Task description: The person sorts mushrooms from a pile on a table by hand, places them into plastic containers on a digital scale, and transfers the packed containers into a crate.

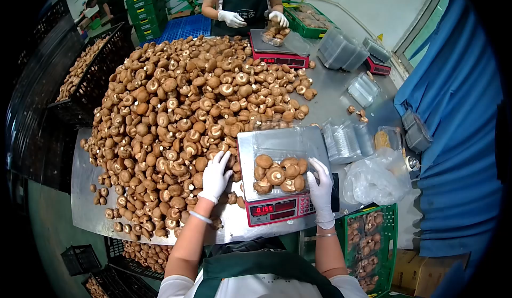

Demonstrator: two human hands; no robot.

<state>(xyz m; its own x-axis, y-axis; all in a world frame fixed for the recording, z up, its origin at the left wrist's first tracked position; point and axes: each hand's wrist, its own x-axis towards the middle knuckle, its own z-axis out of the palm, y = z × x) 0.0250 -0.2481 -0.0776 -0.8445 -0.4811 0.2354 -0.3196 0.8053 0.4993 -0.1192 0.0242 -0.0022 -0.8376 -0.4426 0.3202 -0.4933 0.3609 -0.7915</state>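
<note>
A clear plastic punnet (pixel 281 176) filled with several brown mushrooms (pixel 275 175) sits on the steel plate of a red weighing scale (pixel 273 209), its lid folded back. The scale's display reads 0.155. My right hand (pixel 320 187), in a white glove, is at the punnet's right side with fingers stretched out; whether it presses on the punnet I cannot tell. To the left of the scale, my gloved left hand (pixel 216 177) lies at the edge of the large mushroom pile (pixel 160 117), fingers apart and touching mushrooms.
Across the table (pixel 85 207) a co-worker in white gloves handles a punnet over a second red scale (pixel 280 58). Stacked empty punnets (pixel 341 141) and a plastic bag (pixel 376 178) lie to the right. A green crate (pixel 393 239) with packed mushrooms stands at lower right.
</note>
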